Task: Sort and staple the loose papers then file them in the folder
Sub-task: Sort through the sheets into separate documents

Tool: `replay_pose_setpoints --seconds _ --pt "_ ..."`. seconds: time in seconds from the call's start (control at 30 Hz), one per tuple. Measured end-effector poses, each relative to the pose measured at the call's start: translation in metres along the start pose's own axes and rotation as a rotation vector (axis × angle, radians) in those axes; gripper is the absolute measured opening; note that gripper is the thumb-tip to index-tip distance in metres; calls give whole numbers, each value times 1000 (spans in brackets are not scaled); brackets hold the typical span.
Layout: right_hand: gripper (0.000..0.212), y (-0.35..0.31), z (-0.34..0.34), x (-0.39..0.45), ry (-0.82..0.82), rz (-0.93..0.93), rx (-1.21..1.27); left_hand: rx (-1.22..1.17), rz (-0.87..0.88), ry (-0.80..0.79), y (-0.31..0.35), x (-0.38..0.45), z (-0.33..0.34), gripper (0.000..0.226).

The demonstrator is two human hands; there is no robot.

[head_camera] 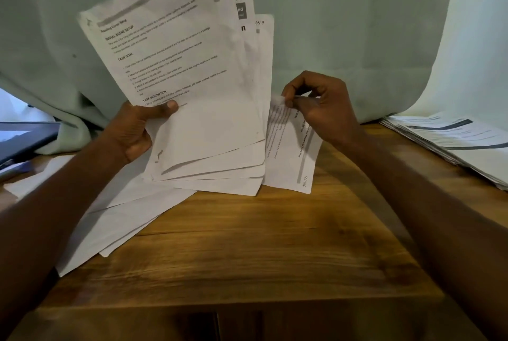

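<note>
Left hand (137,131) grips a fanned sheaf of papers (192,87) above the bench (261,244), thumb pressed on the top sheet marked SECTION 1; corners of sections 2, 3 and 4 show behind it. Right hand (321,109) pinches the upper edge of a single sheet (291,159) marked SECTION 6, hanging just right of the sheaf. More loose sheets (115,219) lie on the bench at left; a separate paper stack (453,142) sits far right.
</note>
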State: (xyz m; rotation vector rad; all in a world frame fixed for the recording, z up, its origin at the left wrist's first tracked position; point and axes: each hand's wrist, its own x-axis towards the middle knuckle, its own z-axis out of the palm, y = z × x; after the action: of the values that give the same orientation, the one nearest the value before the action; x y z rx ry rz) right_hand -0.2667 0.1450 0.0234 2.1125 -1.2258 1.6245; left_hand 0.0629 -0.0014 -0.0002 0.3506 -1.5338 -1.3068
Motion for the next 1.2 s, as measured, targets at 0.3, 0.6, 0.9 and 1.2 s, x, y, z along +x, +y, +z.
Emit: replay_pose_setpoints --seconds 0.3,0.6,0.9,1.2 --pt "28 -8 0 1 60 33 -23 -42 34 95 -4 5 -2 69" --pt "81 7 3 -2 62 675 293 -239 49 366 -3 7 -15 61" --pt "39 0 43 -23 -110 980 788 -414 -10 429 -1 5 -14 37" --pt "37 7 45 -25 27 1226 862 -531 -106 428 -6 7 -2 60"
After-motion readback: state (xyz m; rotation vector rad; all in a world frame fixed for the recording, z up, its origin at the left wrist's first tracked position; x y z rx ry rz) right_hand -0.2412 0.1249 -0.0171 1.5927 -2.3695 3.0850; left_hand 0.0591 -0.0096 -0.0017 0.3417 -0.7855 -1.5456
